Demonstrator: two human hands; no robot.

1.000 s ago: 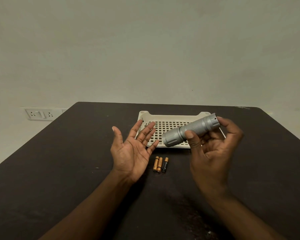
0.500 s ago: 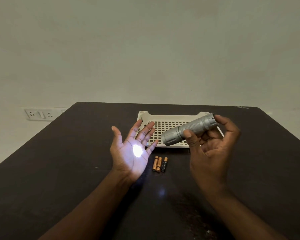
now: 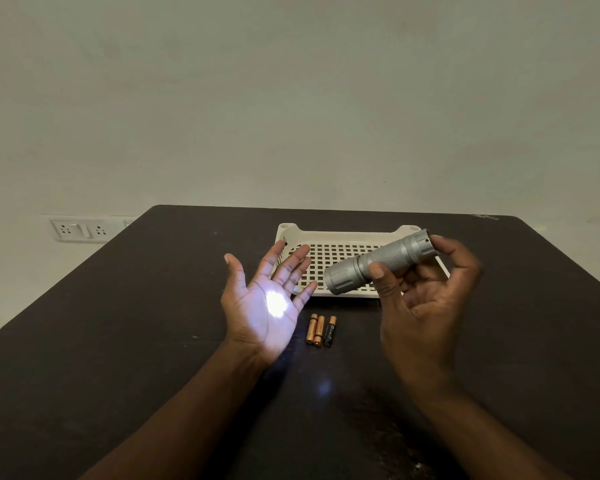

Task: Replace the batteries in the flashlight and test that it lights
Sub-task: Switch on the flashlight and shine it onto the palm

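Right hand [image 3: 426,296] gripping flashlight [image 3: 378,261], left palm [image 3: 267,303] lit (bright spot)

The lens of the flashlight [image 3: 378,263] is turned away from the camera and cannot be seen. The tail-end switch is covered by a finger of the right hand [image 3: 426,299], whose outer fingers are smeared by motion blur. Part of the tray [image 3: 340,233] is hidden behind the flashlight and the fingertips of the left hand [image 3: 267,299]. The print on the three batteries [image 3: 321,330] is too small to be read. Both forearms are cut off by the lower edge.
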